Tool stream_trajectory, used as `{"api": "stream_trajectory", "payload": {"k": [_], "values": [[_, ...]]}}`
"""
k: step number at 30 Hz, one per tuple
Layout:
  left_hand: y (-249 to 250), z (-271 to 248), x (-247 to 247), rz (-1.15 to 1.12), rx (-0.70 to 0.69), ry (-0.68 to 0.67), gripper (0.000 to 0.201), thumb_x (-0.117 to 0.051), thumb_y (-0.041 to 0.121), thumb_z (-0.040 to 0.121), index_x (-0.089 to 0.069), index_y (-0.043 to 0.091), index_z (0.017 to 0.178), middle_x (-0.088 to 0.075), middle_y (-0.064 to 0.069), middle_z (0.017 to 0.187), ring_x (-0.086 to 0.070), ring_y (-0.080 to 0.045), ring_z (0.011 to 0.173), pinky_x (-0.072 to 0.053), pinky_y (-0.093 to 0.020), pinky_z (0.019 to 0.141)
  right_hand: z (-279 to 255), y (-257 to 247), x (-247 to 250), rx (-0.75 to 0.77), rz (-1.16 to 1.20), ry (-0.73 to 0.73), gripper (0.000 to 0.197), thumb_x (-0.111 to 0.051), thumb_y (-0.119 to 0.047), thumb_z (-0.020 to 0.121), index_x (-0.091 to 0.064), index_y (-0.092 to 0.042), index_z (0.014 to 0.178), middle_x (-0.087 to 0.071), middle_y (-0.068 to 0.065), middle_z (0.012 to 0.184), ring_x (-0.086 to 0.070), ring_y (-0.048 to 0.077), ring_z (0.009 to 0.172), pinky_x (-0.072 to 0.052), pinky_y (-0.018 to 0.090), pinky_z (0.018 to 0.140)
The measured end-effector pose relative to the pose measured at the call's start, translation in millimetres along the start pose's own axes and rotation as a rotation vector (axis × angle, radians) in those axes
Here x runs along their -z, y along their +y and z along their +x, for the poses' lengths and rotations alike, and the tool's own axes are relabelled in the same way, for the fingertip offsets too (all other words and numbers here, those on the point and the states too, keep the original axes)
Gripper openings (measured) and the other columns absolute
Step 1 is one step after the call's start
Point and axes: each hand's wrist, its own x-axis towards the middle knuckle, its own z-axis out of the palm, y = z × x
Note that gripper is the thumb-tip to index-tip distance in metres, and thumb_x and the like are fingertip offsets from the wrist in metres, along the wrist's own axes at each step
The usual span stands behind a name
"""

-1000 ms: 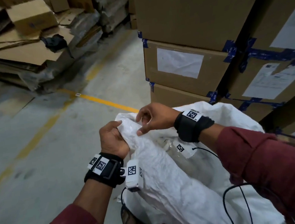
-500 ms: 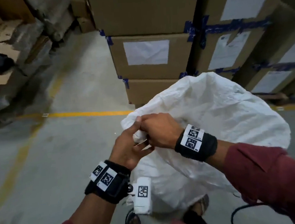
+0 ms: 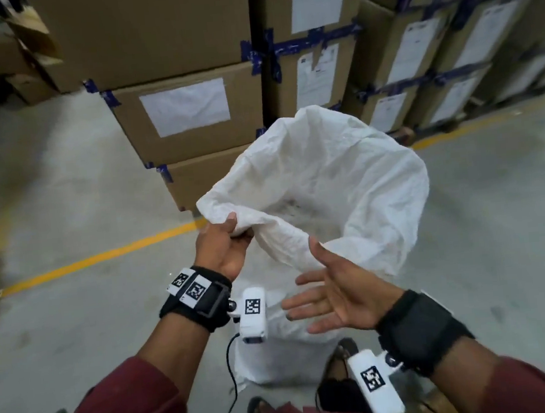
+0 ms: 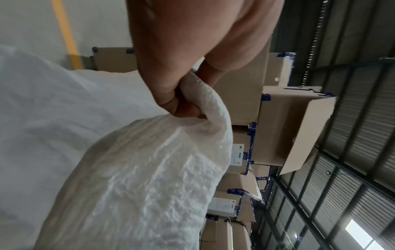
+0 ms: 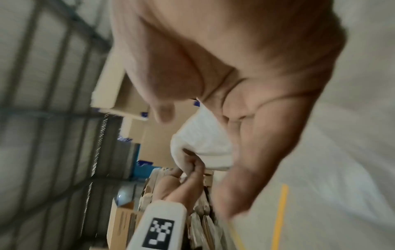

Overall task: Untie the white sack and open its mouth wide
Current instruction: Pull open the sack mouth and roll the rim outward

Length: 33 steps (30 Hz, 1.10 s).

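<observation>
- The white sack, of crinkled woven plastic, stands upright on the floor just before the stacked cartons.
- Its mouth gapes open in a wide, uneven ring, the far rim standing highest.
- The near-left rim is bunched and lifted.
- The inside looks dim; possibly some dark specks there.
</observation>
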Motion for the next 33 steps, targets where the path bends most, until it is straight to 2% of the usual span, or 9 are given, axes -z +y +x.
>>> {"api": "stream_trajectory", "payload": {"k": [3, 7, 10, 15, 17, 20, 26, 30, 33], "values": [[-16.6, -10.3, 1.8, 0.083, 0.107, -0.055, 0.035, -0.052, 0.002, 0.103, -0.054, 0.010, 0.136, -0.068, -0.012, 0.107, -0.063, -0.022, 0.077, -0.050, -0.031, 0.059, 37.2, 13.2, 1.9, 0.257, 0.560, 0.096, 0.102, -0.073, -0.072, 0.075, -0.034, -0.014, 0.150, -0.044, 0.026, 0.150, -0.047, 0.035, 0.140, -0.048, 0.065, 0.102], [-14.3, -19.1, 15.1, 0.049, 0.192, -0.042, 0.024, -0.050, 0.011, 0.103, -0.055, 0.015, 0.127, -0.067, -0.008, 0.098, -0.058, -0.017, 0.060, -0.040, -0.028, 0.053, 51.2, -24.5, -14.2, 0.517, 0.836, 0.166, 0.054, -0.059, -0.039, 0.099, -0.055, -0.008, 0.143, -0.063, 0.020, 0.138, -0.060, 0.034, 0.126, -0.050, 0.052, 0.103], [-3.2, -21.7, 26.3, 0.044, 0.194, -0.027, 0.018, -0.050, 0.021, 0.104, -0.056, 0.014, 0.120, -0.066, -0.005, 0.088, -0.056, -0.014, 0.056, -0.037, -0.028, 0.054, 47.8, -36.7, -25.5, 0.580, 0.879, 0.056, 0.050, -0.049, -0.039, 0.103, -0.058, -0.004, 0.138, -0.068, 0.022, 0.128, -0.062, 0.038, 0.122, -0.046, 0.052, 0.107], [6.9, -34.9, 24.1, 0.108, 0.259, -0.028, 0.047, -0.064, 0.049, 0.097, -0.062, 0.014, 0.129, -0.073, -0.014, 0.121, -0.073, -0.031, 0.102, -0.058, -0.045, 0.088, 52.5, -23.6, -37.9, 0.617, 0.816, -0.179, 0.061, -0.054, -0.047, 0.096, -0.056, -0.010, 0.144, -0.060, 0.017, 0.141, -0.050, 0.042, 0.138, -0.032, 0.058, 0.118], [10.7, -50.4, 14.4, 0.098, 0.233, -0.040, 0.043, -0.070, 0.041, 0.094, -0.062, 0.015, 0.127, -0.074, -0.019, 0.120, -0.072, -0.039, 0.110, -0.055, -0.059, 0.096, 56.6, -19.8, -42.4, 0.636, 0.771, -0.190, 0.067, -0.056, -0.046, 0.093, -0.049, -0.011, 0.150, -0.051, 0.017, 0.148, -0.043, 0.041, 0.144, -0.028, 0.059, 0.120], [7.1, -46.6, 6.8, 0.079, 0.178, 0.097, 0.041, -0.065, -0.004, 0.085, -0.057, -0.002, 0.125, -0.069, -0.025, 0.117, -0.070, -0.043, 0.105, -0.061, -0.060, 0.082, 57.8, -13.1, -43.9, 0.587, 0.667, -0.157, 0.057, -0.055, -0.045, 0.093, -0.059, -0.008, 0.136, -0.058, 0.021, 0.136, -0.053, 0.039, 0.133, -0.036, 0.053, 0.118], [4.6, -33.3, 10.1, -0.044, 0.198, 0.103, 0.030, -0.031, 0.007, 0.104, -0.058, 0.009, 0.093, -0.072, -0.010, 0.078, -0.072, -0.024, 0.069, -0.062, -0.037, 0.070, 30.9, 3.7, 5.8, 0.522, 0.659, 0.232, 0.056, -0.071, -0.045, 0.087, -0.062, -0.009, 0.128, -0.067, 0.017, 0.121, -0.067, 0.035, 0.114, -0.054, 0.050, 0.100], [-8.6, -27.7, 28.1, -0.260, 0.200, 0.021, 0.022, -0.047, 0.004, 0.056, -0.054, 0.014, 0.074, -0.056, -0.007, 0.082, -0.062, -0.031, 0.086, -0.047, -0.054, 0.102, 10.8, 0.6, 52.9, 0.672, 0.879, 0.353, 0.041, -0.059, -0.021, 0.100, -0.055, -0.006, 0.137, -0.065, 0.023, 0.128, -0.064, 0.040, 0.119, -0.058, 0.053, 0.091], [-17.6, -27.0, 37.4, -0.338, 0.211, -0.007, 0.037, -0.045, 0.012, 0.057, -0.069, 0.012, 0.087, -0.068, -0.011, 0.093, -0.067, -0.035, 0.095, -0.043, -0.053, 0.109, 12.1, -3.9, 54.4, 0.715, 0.961, 0.316, 0.033, -0.053, -0.007, 0.095, -0.060, -0.003, 0.127, -0.069, 0.022, 0.118, -0.066, 0.039, 0.112, -0.058, 0.057, 0.088]]}}
